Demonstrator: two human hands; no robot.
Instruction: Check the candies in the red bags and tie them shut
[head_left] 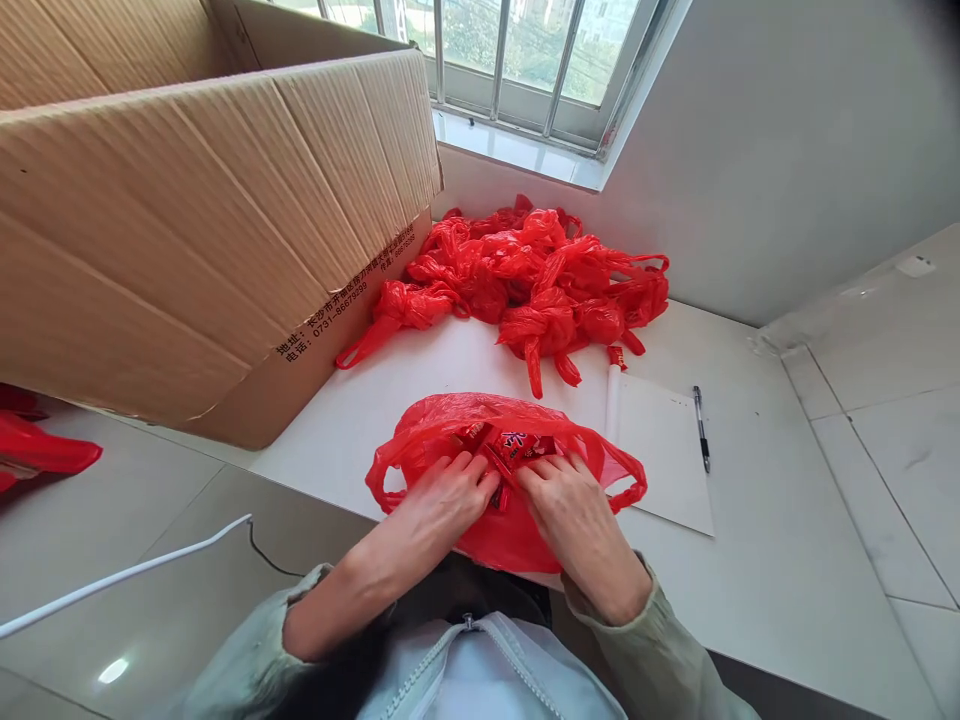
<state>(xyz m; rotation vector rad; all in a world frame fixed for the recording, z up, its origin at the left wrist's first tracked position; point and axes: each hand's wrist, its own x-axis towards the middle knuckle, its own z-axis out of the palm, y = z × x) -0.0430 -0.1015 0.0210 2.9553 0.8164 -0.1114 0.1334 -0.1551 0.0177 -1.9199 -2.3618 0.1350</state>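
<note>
A red plastic bag [491, 540] sits open at the front edge of the white table, its handle loops spread to both sides. Inside it lie red printed packets [517, 447], partly covered by my fingers and the bag. From the left, my left hand [454, 492] reaches over the rim with fingers curled on a packet. My right hand [571, 502] bends in from the other side, fingertips tucked down against the packets. Both sets of fingertips are partly hidden.
Behind the bag, a heap of knotted red plastic bags [540, 265] lies by the wall. A large cardboard box [225, 230] stands at the left. On the right are a paper pad [664, 450], a black pen [702, 430] and a small red-topped white roll [613, 400].
</note>
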